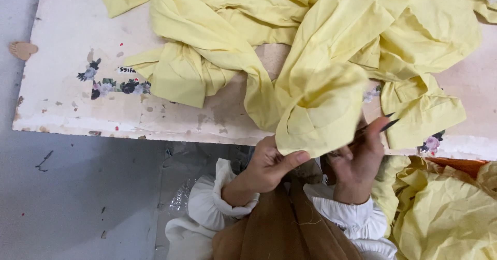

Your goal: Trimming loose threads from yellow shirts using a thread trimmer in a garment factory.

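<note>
worn white table (67, 37), grey floor (77, 198); left hand (266, 164) fingers pinch yellow cloth (321, 105); right hand (360, 159) grips scissors (385, 123).

Matt yellow cloth (321, 99) (creased) on chipped painted tabletop (72, 37).

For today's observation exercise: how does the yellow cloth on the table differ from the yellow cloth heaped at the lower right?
The cloth on the table spreads wide over the worn white board, and both hands, left and right, grip its edge. The lower-right heap sits below the table edge, untouched and bunched. Both are pale yellow and creased.
</note>
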